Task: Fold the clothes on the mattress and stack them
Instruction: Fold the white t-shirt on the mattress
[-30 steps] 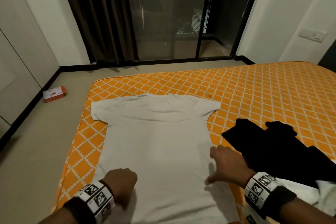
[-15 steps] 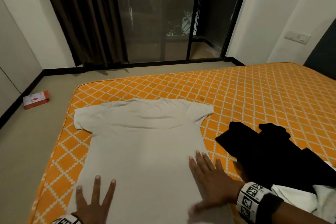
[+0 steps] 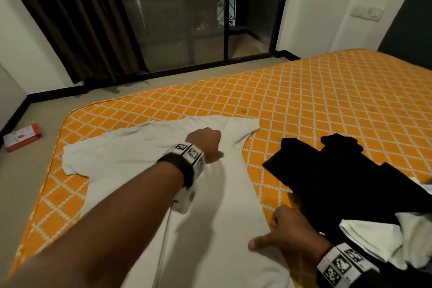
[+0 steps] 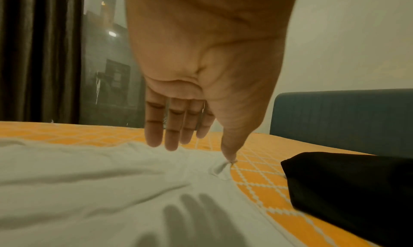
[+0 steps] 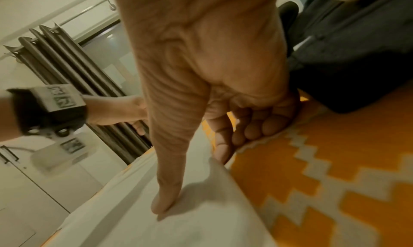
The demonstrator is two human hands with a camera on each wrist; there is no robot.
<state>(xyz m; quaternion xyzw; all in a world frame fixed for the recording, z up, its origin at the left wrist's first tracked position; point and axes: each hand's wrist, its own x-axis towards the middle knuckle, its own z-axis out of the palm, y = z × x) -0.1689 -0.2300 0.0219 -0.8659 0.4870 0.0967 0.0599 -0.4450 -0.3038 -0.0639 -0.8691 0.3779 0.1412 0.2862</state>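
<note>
A white T-shirt (image 3: 145, 194) lies spread flat on the orange, diamond-patterned mattress (image 3: 327, 105), collar end toward 12 o'clock, hem toward 6 o'clock, one sleeve reaching to 9 o'clock and the other to 1 o'clock.

The left hand (image 3: 205, 145) reaches across the shirt to its upper part, near the 1 o'clock sleeve. In the left wrist view its fingers (image 4: 172, 129) are straight and close together, pointing down at the cloth, with a shadow of the hand on the fabric below. The thumb tip touches a small raised peak of cloth at the shirt's edge; whether it pinches that peak cannot be told.

The right hand (image 3: 292, 238) sits at the shirt's right side edge, around 5 o'clock in the head view. Its thumb lies stretched out on top of the white cloth, and in the right wrist view the fingers (image 5: 225, 141) curl beneath the lifted edge, so the hand pinches the shirt's side seam between thumb and fingers.

A black garment (image 3: 339, 177) lies on the mattress at 3 o'clock of the shirt, just beside it but apart. More white cloth (image 3: 378, 238) is bunched at 4 o'clock, partly over the black garment.

Off the mattress, a small red and white box (image 3: 22, 137) rests on the floor at 9 o'clock. Dark curtains (image 3: 77, 18) and a glass sliding door (image 3: 187, 11) stand at 12 o'clock.
</note>
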